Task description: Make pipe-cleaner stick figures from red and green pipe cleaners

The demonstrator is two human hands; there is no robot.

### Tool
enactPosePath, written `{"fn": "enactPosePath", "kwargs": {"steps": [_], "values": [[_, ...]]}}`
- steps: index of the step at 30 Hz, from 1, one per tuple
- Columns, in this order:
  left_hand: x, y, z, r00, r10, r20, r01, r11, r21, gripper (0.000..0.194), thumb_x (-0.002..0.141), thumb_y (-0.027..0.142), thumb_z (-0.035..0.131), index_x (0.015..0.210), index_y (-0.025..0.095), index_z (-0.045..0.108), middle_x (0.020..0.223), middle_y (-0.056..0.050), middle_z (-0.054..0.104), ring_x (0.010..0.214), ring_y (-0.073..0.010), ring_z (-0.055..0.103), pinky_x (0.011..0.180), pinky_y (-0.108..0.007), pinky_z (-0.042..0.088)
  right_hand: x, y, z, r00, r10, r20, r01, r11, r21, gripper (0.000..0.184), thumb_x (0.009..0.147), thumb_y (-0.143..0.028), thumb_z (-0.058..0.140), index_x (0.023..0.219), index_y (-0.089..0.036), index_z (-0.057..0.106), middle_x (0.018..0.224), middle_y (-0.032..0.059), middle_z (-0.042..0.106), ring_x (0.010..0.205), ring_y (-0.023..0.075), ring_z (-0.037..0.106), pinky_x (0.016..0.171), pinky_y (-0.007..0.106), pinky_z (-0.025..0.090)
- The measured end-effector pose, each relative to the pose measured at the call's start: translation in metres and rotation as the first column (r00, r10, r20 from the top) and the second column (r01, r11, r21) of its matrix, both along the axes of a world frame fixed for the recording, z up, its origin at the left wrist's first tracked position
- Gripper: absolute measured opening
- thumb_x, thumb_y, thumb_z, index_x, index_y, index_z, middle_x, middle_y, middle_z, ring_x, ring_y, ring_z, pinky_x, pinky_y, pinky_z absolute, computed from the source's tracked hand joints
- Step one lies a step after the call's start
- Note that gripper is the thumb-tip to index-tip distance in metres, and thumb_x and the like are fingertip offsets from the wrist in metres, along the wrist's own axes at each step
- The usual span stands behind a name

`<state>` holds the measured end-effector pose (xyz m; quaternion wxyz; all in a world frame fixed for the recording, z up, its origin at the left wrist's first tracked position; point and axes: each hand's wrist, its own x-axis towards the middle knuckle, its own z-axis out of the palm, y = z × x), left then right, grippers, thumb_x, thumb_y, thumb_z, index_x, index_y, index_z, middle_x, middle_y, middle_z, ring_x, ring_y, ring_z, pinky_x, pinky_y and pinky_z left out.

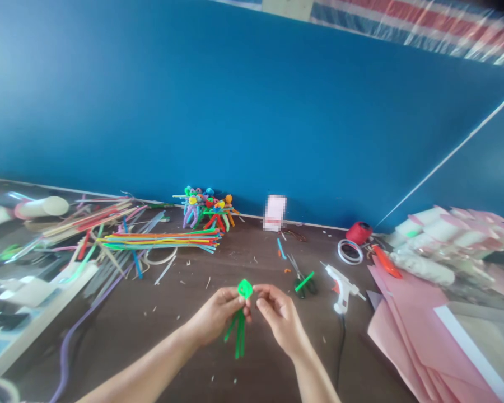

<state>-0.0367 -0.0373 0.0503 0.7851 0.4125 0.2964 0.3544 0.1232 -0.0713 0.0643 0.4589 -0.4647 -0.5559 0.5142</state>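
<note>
My left hand (224,313) pinches a green pipe cleaner shape (245,289) above the middle of the dark table. Its top is a bent, coiled loop, and several straight green strands hang below the fingers. Close on the right, my right hand (279,319) has its index fingertip at the loop's edge, with thumb and index apart. A short green pipe cleaner piece (304,281) lies across the handles of the scissors (297,274), to the right of my hands.
A bundle of coloured pipe cleaners (163,240) lies left, before small pipe cleaner figures (210,208). A white glue gun (342,286) with a black cord is right, near pink sheets (428,336) and white rolls (441,229). A power strip (37,319) runs along the left.
</note>
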Motion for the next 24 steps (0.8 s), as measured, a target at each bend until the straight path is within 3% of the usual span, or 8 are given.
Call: {"fn": "enactPosePath", "kwargs": {"steps": [3, 6, 11, 14, 16, 18, 21, 24], "values": [[0.007, 0.009, -0.002, 0.929, 0.286, 0.234, -0.222, 0.938, -0.265, 0.006, 0.074, 0.018, 0.059, 0.072, 0.012, 0.058, 0.066, -0.001, 0.058, 0.065, -0.0114, 0.058, 0.069, -0.024, 0.046, -0.005, 0.003, -0.016, 0.998, -0.059, -0.003, 0.059, 0.992, -0.111, 0.034, 0.078, -0.046, 0.051, 0.091, -0.015, 0.058, 0.068, 0.0013, 0.057, 0.059, 0.0120, 0.053, 0.050, 0.021, 0.039], [0.011, 0.016, -0.001, 0.881, 0.371, 0.293, -0.255, 0.894, -0.367, 0.004, 0.076, 0.014, 0.055, 0.073, 0.013, 0.057, 0.070, -0.002, 0.058, 0.073, -0.0134, 0.060, 0.076, -0.027, 0.046, -0.015, 0.002, -0.027, 0.998, 0.015, -0.069, -0.033, 0.964, -0.263, 0.041, 0.078, -0.053, 0.045, 0.082, -0.013, 0.056, 0.065, 0.0019, 0.059, 0.052, 0.0112, 0.054, 0.047, 0.021, 0.038], [0.010, 0.017, 0.001, 0.911, 0.323, 0.258, -0.225, 0.910, -0.347, 0.004, 0.076, 0.015, 0.056, 0.072, 0.013, 0.056, 0.077, -0.004, 0.061, 0.082, -0.0156, 0.061, 0.078, -0.027, 0.046, -0.030, 0.001, -0.030, 0.969, 0.047, -0.244, -0.146, 0.902, -0.407, 0.044, 0.073, -0.056, 0.049, 0.079, -0.013, 0.053, 0.058, 0.0022, 0.060, 0.045, 0.0128, 0.057, 0.044, 0.021, 0.037], [0.009, 0.015, 0.001, 0.941, 0.275, 0.200, -0.195, 0.918, -0.346, 0.007, 0.074, 0.020, 0.058, 0.075, 0.015, 0.054, 0.080, -0.004, 0.063, 0.067, -0.0136, 0.062, 0.056, -0.023, 0.049, -0.033, 0.004, -0.028, 0.892, 0.018, -0.451, -0.245, 0.859, -0.450, 0.048, 0.075, -0.058, 0.045, 0.083, -0.012, 0.055, 0.063, 0.0042, 0.062, 0.049, 0.0154, 0.060, 0.045, 0.024, 0.041], [0.008, 0.015, 0.000, 0.964, 0.215, 0.155, -0.150, 0.925, -0.348, 0.012, 0.074, 0.026, 0.058, 0.077, 0.016, 0.053, 0.082, -0.004, 0.063, 0.050, -0.0120, 0.058, 0.037, -0.021, 0.043, -0.032, 0.005, -0.028, 0.819, 0.000, -0.574, -0.332, 0.816, -0.474, 0.053, 0.076, -0.062, 0.038, 0.086, -0.013, 0.055, 0.065, 0.0050, 0.062, 0.053, 0.0164, 0.061, 0.048, 0.027, 0.044], [0.006, 0.014, -0.001, 0.976, 0.176, 0.131, -0.121, 0.930, -0.346, 0.015, 0.073, 0.028, 0.059, 0.077, 0.016, 0.052, 0.083, -0.005, 0.064, 0.043, -0.0110, 0.055, 0.031, -0.020, 0.038, -0.032, 0.007, -0.028, 0.778, 0.000, -0.628, -0.368, 0.811, -0.455, 0.052, 0.077, -0.061, 0.037, 0.086, -0.013, 0.055, 0.063, 0.0037, 0.061, 0.051, 0.0157, 0.060, 0.049, 0.028, 0.045], [0.005, 0.014, -0.001, 0.973, 0.194, 0.126, -0.141, 0.929, -0.342, 0.012, 0.072, 0.023, 0.060, 0.075, 0.012, 0.054, 0.080, -0.007, 0.065, 0.049, -0.0101, 0.057, 0.037, -0.018, 0.041, -0.033, 0.006, -0.031, 0.797, 0.013, -0.604, -0.337, 0.840, -0.426, 0.034, 0.076, -0.048, 0.051, 0.077, -0.014, 0.054, 0.048, -0.0039, 0.051, 0.035, 0.0086, 0.047, 0.043, 0.025, 0.042], [0.003, 0.014, 0.000, 0.967, 0.226, 0.114, -0.171, 0.915, -0.365, 0.007, 0.071, 0.017, 0.060, 0.073, 0.012, 0.055, 0.074, -0.006, 0.065, 0.062, -0.0132, 0.061, 0.043, -0.017, 0.044, -0.037, 0.005, -0.034, 0.814, -0.016, -0.581, -0.316, 0.826, -0.466, 0.024, 0.073, -0.038, 0.057, 0.070, -0.014, 0.053, 0.041, -0.0102, 0.037, 0.028, 0.0024, 0.028, 0.036, 0.020, 0.037]]}}
